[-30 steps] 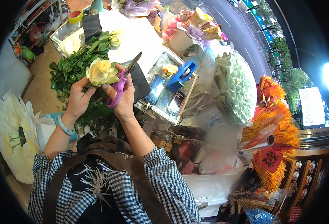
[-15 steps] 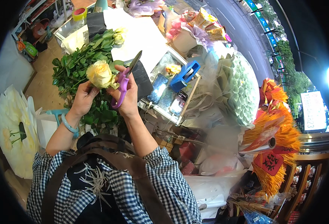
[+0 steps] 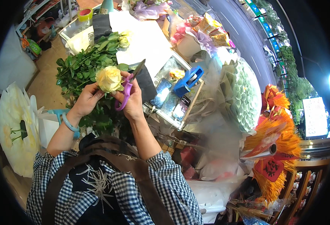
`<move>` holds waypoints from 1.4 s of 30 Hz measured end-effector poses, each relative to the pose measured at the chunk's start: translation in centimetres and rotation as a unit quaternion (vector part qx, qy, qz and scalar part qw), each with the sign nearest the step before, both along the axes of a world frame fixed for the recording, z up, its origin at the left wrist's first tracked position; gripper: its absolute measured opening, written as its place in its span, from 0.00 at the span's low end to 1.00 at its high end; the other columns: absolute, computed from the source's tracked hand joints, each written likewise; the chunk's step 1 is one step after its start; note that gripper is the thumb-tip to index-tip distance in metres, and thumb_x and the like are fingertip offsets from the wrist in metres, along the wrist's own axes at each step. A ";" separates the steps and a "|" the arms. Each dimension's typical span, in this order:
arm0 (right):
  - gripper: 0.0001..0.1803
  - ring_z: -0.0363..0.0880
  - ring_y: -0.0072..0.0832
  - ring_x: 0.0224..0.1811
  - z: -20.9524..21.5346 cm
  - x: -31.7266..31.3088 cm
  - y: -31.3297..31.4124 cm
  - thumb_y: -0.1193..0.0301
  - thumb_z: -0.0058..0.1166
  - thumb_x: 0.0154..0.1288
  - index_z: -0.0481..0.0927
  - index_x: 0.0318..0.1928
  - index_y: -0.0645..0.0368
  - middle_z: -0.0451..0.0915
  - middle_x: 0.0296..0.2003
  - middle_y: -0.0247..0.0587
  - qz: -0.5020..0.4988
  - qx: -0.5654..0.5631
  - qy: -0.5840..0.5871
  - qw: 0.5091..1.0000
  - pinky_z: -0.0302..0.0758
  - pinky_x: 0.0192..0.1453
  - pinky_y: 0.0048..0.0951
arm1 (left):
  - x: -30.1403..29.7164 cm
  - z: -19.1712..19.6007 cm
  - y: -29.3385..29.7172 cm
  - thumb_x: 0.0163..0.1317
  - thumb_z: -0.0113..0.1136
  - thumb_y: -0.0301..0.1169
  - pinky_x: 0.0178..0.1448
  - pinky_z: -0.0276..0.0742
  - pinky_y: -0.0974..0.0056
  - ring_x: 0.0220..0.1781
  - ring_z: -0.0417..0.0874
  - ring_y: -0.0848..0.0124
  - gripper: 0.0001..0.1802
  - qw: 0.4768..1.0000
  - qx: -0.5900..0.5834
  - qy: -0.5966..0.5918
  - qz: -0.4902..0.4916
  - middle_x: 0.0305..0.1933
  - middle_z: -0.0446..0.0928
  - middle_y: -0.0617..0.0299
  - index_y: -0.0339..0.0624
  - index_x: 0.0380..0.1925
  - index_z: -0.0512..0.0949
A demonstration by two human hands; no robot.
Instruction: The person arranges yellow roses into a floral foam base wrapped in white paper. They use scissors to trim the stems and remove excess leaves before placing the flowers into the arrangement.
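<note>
A pale yellow rose (image 3: 109, 79) is held up between my two hands over leafy green stems (image 3: 84, 62). My left hand (image 3: 86, 100) is closed at its lower left side, thumb and fingers pressed to the petals' base. On the other side my right hand (image 3: 134, 104) grips purple-handled scissors (image 3: 126, 92), dark blades pointing up and away. The fingertips of that hand reach the rose's right edge, partly hidden behind the bloom. Another yellow rose (image 3: 124, 39) lies among the leaves beyond.
White paper (image 3: 144, 39) covers the table's far part. A blue tape dispenser (image 3: 187, 81) and two phones (image 3: 161, 93) sit on the right side. Further right stands a pale green bouquet (image 3: 241, 92), with orange dried stalks (image 3: 281, 131) nearer. A white bouquet (image 3: 13, 131) is at left.
The whole view has shifted a little, and the table appears slightly lower and to the right. The rose has turned somewhat between my hands. Both hands keep their holds.
</note>
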State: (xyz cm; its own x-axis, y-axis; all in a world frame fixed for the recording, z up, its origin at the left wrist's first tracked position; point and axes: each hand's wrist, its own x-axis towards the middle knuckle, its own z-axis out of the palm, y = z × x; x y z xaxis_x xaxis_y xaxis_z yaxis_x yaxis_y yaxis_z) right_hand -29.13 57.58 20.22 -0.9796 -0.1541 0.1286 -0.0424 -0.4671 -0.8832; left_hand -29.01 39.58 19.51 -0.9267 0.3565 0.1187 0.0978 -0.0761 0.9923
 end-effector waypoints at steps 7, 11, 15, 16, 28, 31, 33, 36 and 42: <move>0.30 0.75 0.24 0.46 1.0 0.5 -1.0 0.86 0.58 0.49 0.69 0.56 0.61 0.74 0.44 0.35 -0.062 -0.007 0.008 0.998 0.74 0.51 0.24 | -0.2 -0.1 0.4 0.63 0.54 0.22 0.50 0.71 0.70 0.43 0.75 0.79 0.15 1.000 0.011 0.010 0.013 0.41 0.80 0.66 0.36 0.50 0.75; 0.25 0.71 0.21 0.44 1.2 0.7 -1.6 0.82 0.60 0.54 0.68 0.53 0.60 0.70 0.44 0.34 -0.107 0.020 0.003 0.994 0.69 0.49 0.21 | 0.2 0.3 1.2 0.65 0.54 0.26 0.54 0.71 0.68 0.46 0.75 0.78 0.14 0.997 -0.002 0.059 0.056 0.45 0.80 0.64 0.36 0.50 0.75; 0.24 0.70 0.21 0.43 1.0 1.2 -2.9 0.78 0.62 0.56 0.67 0.51 0.61 0.69 0.42 0.34 -0.187 0.092 0.074 0.975 0.67 0.51 0.21 | 0.4 0.7 2.1 0.65 0.54 0.24 0.54 0.71 0.67 0.46 0.76 0.77 0.12 0.990 0.002 0.036 0.138 0.42 0.80 0.63 0.35 0.48 0.76; 0.24 0.70 0.21 0.44 0.9 1.4 -3.2 0.78 0.63 0.56 0.66 0.51 0.61 0.70 0.42 0.34 -0.195 0.118 0.100 0.969 0.68 0.50 0.21 | 0.3 0.7 2.1 0.65 0.54 0.23 0.53 0.72 0.67 0.45 0.76 0.77 0.12 0.986 0.003 0.035 0.166 0.42 0.80 0.63 0.35 0.48 0.76; 0.28 0.70 0.23 0.45 1.0 1.3 -3.6 0.75 0.67 0.54 0.64 0.50 0.62 0.68 0.44 0.36 -0.195 0.150 0.103 0.964 0.68 0.52 0.23 | 0.4 0.0 1.6 0.48 0.65 0.19 0.44 0.71 0.68 0.38 0.78 0.73 0.14 0.964 -0.073 0.097 0.235 0.34 0.78 0.60 0.37 0.38 0.78; 0.27 0.70 0.23 0.45 0.8 1.4 -3.7 0.74 0.67 0.55 0.64 0.50 0.61 0.69 0.43 0.36 -0.195 0.124 0.070 0.970 0.68 0.52 0.23 | 0.5 0.1 1.7 0.49 0.66 0.22 0.42 0.71 0.68 0.35 0.77 0.73 0.12 0.954 -0.090 0.128 0.255 0.32 0.78 0.58 0.35 0.35 0.77; 0.25 0.70 0.21 0.45 0.7 1.4 -3.8 0.74 0.66 0.57 0.64 0.49 0.60 0.70 0.42 0.35 -0.214 0.137 0.090 0.963 0.67 0.51 0.22 | 0.5 0.2 1.8 0.49 0.66 0.22 0.41 0.72 0.68 0.34 0.77 0.72 0.12 0.952 -0.083 0.125 0.266 0.31 0.77 0.58 0.34 0.34 0.76; 0.24 0.70 0.22 0.45 0.6 1.2 -3.8 0.76 0.64 0.57 0.65 0.50 0.60 0.70 0.43 0.35 -0.225 0.149 0.118 0.956 0.67 0.52 0.23 | 0.4 0.4 2.0 0.49 0.65 0.22 0.39 0.72 0.67 0.33 0.78 0.71 0.11 0.951 -0.075 0.114 0.279 0.30 0.77 0.57 0.33 0.33 0.76; 0.21 0.68 0.23 0.46 0.5 1.4 -4.0 0.79 0.59 0.57 0.65 0.49 0.62 0.68 0.44 0.37 -0.227 0.146 0.117 0.956 0.66 0.52 0.24 | 0.3 1.0 2.1 0.47 0.61 0.18 0.39 0.72 0.66 0.33 0.79 0.64 0.11 0.928 -0.128 0.154 0.315 0.30 0.75 0.54 0.32 0.33 0.75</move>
